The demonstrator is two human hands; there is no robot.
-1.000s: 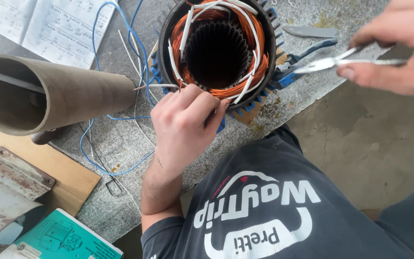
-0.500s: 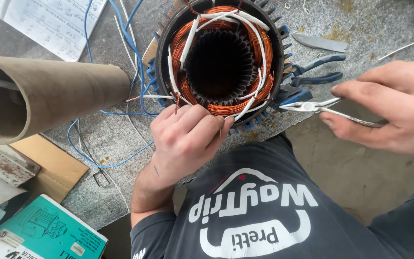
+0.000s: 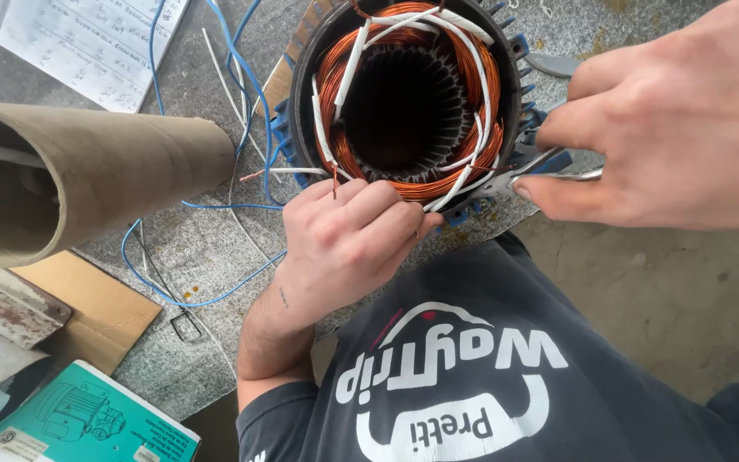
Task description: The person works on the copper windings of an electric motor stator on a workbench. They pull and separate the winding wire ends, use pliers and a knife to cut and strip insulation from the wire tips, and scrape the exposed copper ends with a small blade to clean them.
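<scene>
1. My left hand [image 3: 344, 235] sits just below the middle of the frame, fingers curled shut against the near rim of the motor stator [image 3: 408, 103], pinching at the copper winding [image 3: 472, 167] there. I judge this grip steadies the coil ends so the tool has something firm to meet.

2. My right hand [image 3: 677, 128] fills the upper right of the frame, closed around a pair of slim pliers [image 3: 528, 175] with blue-sleeved handles. The tip reaches left into the lower right edge of the winding, close beside my left fingertips. Whether the jaws are biting on a wire I cannot tell.

3. The stator stands at the top centre on the grey stone-like table [image 3: 207, 248], its bore open toward me, so its long axis runs straight up toward the camera. White insulating sleeves [image 3: 348, 73] cross the copper coils around the bore.

4. The pliers lie nearly level across the frame, long axis right to left, nose pointing left at the stator rim.

5. Blue wire [image 3: 241, 85] trails off the stator's left side over the table. A cardboard tube [image 3: 87, 175] lies at the left, a sheet of handwritten paper [image 3: 87, 43] in the upper left, a teal booklet [image 3: 87, 419] in the lower left corner.
</scene>
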